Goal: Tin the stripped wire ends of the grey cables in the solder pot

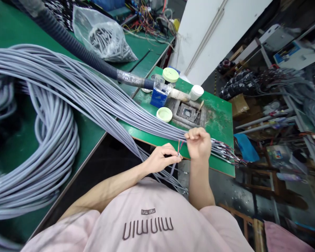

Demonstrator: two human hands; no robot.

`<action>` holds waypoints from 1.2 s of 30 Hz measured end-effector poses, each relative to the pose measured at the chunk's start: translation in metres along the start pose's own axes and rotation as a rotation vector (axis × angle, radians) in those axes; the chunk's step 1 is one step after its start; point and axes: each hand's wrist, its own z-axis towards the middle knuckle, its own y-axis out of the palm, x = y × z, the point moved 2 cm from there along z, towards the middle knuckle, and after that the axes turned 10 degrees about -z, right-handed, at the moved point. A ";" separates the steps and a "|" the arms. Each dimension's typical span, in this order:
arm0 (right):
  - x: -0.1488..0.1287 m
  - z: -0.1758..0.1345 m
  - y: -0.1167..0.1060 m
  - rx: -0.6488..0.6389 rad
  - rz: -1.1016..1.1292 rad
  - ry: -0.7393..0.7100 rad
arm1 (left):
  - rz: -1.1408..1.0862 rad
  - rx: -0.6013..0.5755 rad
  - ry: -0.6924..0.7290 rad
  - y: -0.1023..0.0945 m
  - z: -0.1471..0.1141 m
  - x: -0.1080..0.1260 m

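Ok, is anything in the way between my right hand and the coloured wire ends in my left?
Nothing visible: your right hand is close beside the coloured wire ends pinched in your left hand. The grey cable bundle runs beyond that gap, not across it.

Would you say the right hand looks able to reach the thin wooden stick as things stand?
Probably yes: the thin wooden stick slants just beyond the right hand, nothing visible blocking the way, though the curled fingers would need to open.

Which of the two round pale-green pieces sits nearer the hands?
The front piece beside the grey cables, nearer the left hand and right hand; the other piece sits farther back, beyond the blue box.
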 end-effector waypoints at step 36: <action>0.009 -0.050 -0.001 -0.352 -1.087 -0.865 | -0.651 0.415 -0.310 -0.016 0.005 -0.002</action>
